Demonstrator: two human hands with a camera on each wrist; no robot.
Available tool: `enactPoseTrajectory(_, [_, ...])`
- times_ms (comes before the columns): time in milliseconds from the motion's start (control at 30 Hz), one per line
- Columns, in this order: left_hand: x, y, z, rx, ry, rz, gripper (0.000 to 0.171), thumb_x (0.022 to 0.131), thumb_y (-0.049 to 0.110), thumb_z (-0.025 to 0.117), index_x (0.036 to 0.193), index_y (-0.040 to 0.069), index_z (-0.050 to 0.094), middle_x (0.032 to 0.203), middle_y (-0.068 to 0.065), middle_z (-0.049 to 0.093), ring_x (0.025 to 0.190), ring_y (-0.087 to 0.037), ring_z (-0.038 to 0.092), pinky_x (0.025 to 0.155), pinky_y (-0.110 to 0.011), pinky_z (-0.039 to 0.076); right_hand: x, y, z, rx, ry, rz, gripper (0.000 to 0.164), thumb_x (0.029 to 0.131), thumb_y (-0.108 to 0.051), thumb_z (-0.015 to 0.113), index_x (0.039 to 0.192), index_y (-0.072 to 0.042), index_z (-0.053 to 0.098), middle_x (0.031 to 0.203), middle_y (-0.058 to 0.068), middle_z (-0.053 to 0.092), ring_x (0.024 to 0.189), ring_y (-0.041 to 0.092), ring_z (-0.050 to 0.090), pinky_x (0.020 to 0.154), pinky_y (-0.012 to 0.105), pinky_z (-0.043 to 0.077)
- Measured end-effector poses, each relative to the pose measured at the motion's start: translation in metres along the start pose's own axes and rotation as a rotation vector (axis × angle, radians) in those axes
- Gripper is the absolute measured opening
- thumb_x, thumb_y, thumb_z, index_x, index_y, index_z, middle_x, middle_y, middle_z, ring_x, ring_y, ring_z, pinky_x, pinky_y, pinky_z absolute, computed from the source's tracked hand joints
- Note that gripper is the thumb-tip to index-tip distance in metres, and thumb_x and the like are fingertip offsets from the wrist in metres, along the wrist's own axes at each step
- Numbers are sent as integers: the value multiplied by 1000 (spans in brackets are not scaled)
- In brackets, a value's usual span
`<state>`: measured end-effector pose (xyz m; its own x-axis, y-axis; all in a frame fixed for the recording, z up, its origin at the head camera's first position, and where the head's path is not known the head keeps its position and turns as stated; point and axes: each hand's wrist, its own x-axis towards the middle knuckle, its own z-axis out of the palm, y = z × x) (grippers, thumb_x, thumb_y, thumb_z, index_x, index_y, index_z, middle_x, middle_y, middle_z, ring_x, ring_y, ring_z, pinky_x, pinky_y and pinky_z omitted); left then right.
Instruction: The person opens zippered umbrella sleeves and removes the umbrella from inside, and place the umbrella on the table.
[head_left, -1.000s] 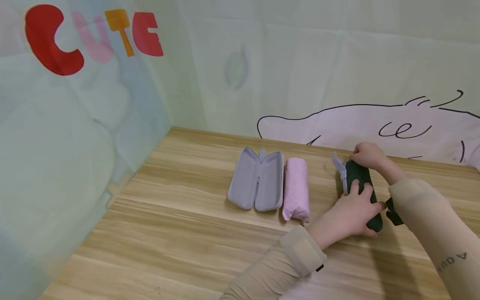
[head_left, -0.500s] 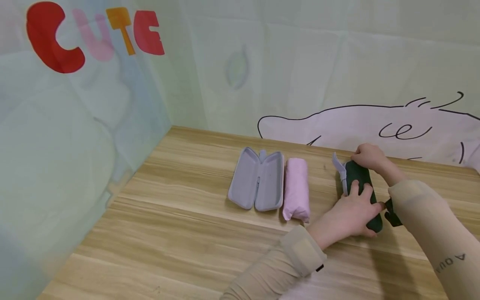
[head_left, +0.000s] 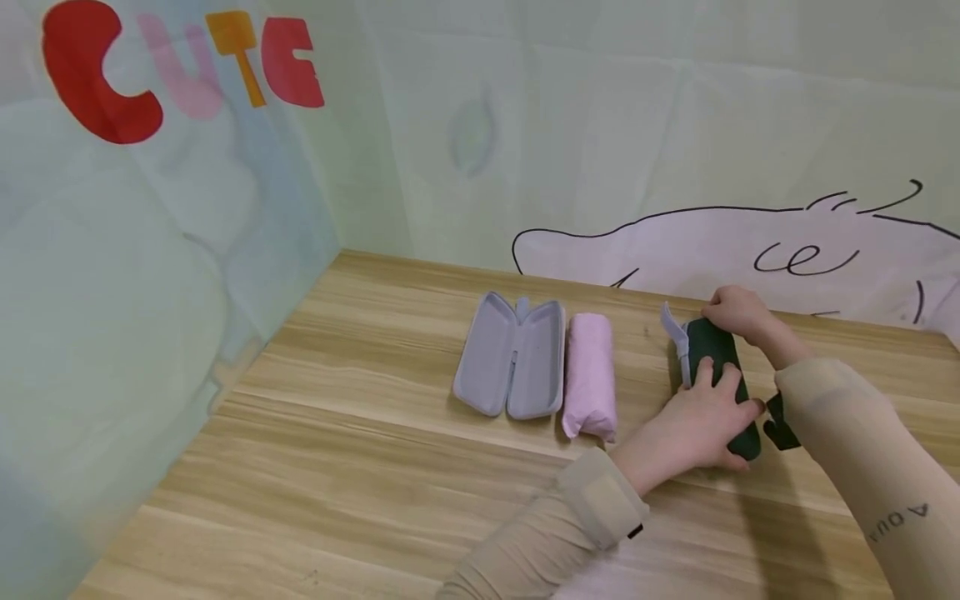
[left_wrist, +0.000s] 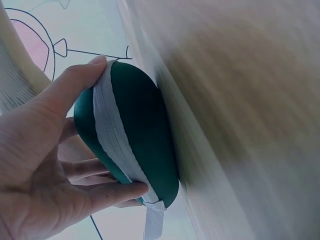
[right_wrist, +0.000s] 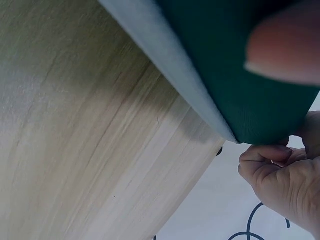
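Note:
A dark green glasses case (head_left: 711, 340) with a pale zipper band (left_wrist: 112, 125) lies lengthwise on the table in the head view. My left hand (head_left: 693, 427) spreads over its near half. In the left wrist view, thumb and fingers of the left hand (left_wrist: 45, 150) hold the case (left_wrist: 145, 130) from both sides. At the far end, my right hand (head_left: 738, 313) has curled fingers; in the right wrist view the right hand (right_wrist: 282, 175) pinches the case's corner (right_wrist: 265, 120). A lavender strap (head_left: 674, 333) sticks out on the left side. What lies between the pinching fingers is hidden.
An open lavender hard case (head_left: 487, 358) lies on the wooden table (head_left: 360, 400). Beside it is a pink wrapped roll (head_left: 590, 375). A dark green strap-like piece (head_left: 780, 427) shows partly behind the right sleeve. Printed cloth walls (head_left: 600, 125) stand behind and at left.
The head view has shifted slightly. Both hands stay on the green glasses case in nearly the same places.

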<state>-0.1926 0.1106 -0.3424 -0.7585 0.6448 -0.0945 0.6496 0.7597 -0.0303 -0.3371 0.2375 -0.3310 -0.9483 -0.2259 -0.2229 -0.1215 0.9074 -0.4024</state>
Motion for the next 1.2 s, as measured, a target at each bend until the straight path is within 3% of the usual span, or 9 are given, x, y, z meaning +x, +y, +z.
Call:
enactPoseTrajectory(300, [0,-1,0,-15,-6,7,69,81,65,60,142,40,39,154,-6,24,142,-28,23,97,-29,48,0,2,0,32,2,-5,24,94,-11,43,91,12,51,77,14,48,67,22,45,55,29,38])
enactPoseTrajectory(733, [-2,-2,-2,-23,-12,3,67,82,65,59,141,40,39,155,-5,23,143,-27,23,98,-28,47,4,9,-5,-14,40,-163,22,92,-10,51,96,9,59,91,25,61,76,28,53,61,28,40])
enactPoseTrajectory(933, [-1,-2,-1,-9,-29,-8,68,82,66,58,142,40,38,156,-4,22,144,-28,21,98,-28,47,9,15,-4,-14,22,-271,15,94,-6,53,97,5,63,95,21,67,85,27,58,70,29,43])
enactPoseTrajectory(1067, [-1,1,0,-4,-30,-4,68,82,67,57,141,40,39,156,-4,22,144,-27,21,98,-26,47,9,22,-2,-41,32,-330,14,92,0,56,94,3,69,93,19,70,83,21,62,67,26,46])
enactPoseTrajectory(1200, [-1,1,0,-1,-16,-12,68,81,68,58,140,40,40,155,-3,23,142,-26,22,96,-24,47,9,26,-2,-74,39,-370,15,91,2,56,94,4,71,94,21,70,85,26,64,65,24,47])
